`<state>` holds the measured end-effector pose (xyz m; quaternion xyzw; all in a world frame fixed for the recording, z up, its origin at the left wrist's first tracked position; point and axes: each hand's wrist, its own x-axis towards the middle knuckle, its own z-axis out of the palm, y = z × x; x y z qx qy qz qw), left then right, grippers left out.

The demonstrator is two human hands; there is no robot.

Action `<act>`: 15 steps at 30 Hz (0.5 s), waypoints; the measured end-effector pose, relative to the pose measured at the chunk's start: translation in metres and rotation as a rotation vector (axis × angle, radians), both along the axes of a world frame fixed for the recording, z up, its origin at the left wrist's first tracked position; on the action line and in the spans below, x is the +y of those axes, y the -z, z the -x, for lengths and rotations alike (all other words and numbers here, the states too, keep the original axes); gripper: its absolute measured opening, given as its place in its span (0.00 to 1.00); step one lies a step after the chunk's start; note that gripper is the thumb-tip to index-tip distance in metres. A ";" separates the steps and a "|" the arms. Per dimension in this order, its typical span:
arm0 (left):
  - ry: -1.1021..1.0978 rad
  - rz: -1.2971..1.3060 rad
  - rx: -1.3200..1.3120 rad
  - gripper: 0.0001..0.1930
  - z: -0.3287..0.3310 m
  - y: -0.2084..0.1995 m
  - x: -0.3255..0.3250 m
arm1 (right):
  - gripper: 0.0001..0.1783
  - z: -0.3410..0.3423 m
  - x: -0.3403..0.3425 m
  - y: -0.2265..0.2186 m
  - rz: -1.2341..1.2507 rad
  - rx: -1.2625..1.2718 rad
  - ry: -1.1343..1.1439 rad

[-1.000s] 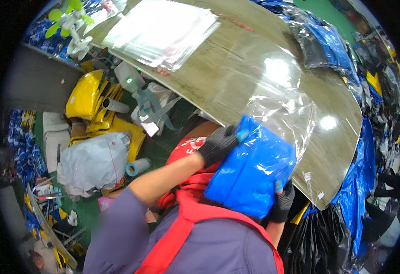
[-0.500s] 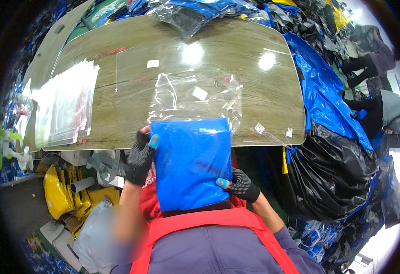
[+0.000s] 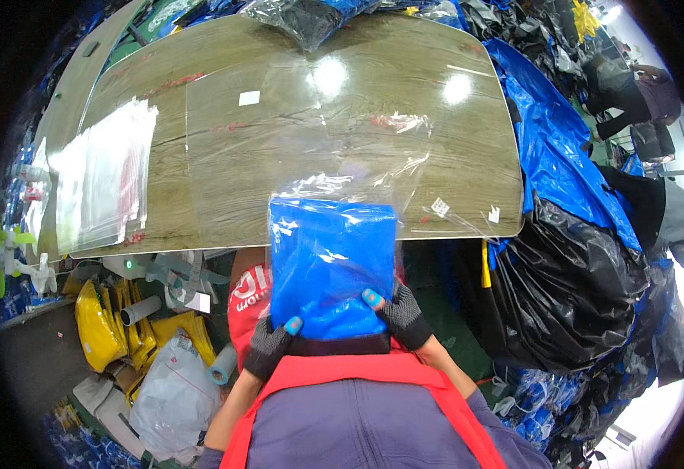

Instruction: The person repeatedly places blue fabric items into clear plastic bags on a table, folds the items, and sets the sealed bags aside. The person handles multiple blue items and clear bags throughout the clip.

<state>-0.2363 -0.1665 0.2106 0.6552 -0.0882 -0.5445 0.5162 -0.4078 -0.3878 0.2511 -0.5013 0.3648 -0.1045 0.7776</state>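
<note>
At the lower corners of a blue folded bundle (image 3: 330,270), two gloved hands are gripping. The left hand (image 3: 268,348) is closing on the left corner, its turquoise-tipped thumb lying over the edge; the right hand (image 3: 407,319) is pinching the right side a little higher, its thumb pressing on the front. Both grips are nearly closed, and the other fingers are partly hidden behind. The bundle is lying in front of the person's body, its top meeting the near edge of a wood-patterned table (image 3: 467,148). A clear plastic bag (image 3: 342,187) is covering it and spreading onto the tabletop.

Behind the left hand, a red cloth (image 3: 250,301) is showing bold white lettering, partly covered. On the table, a blank-looking white label (image 3: 249,98) is lying to the left, and a small label (image 3: 440,207) with dark print, too tiny to read, is lying near the right front edge. Farther left, clear sheets (image 3: 103,184) are reflecting light. Beyond the table's right end, a black sack (image 3: 565,301) is bulging.
</note>
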 end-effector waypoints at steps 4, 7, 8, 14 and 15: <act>0.264 0.292 -0.184 0.26 -0.052 -0.013 -0.034 | 0.37 0.004 -0.009 0.022 -0.099 0.063 -0.020; 0.044 0.251 -0.399 0.19 -0.090 -0.016 -0.069 | 0.39 0.003 -0.024 0.017 -0.006 0.018 -0.198; -0.146 0.383 -0.398 0.16 -0.091 -0.013 -0.079 | 0.39 0.003 -0.028 0.014 0.050 -0.013 -0.305; -0.106 0.043 -0.071 0.29 -0.015 -0.006 -0.061 | 0.37 -0.012 -0.066 0.005 -0.020 -0.074 0.093; -0.092 0.118 0.098 0.33 -0.022 -0.009 -0.052 | 0.40 -0.014 -0.060 0.004 0.040 0.071 -0.030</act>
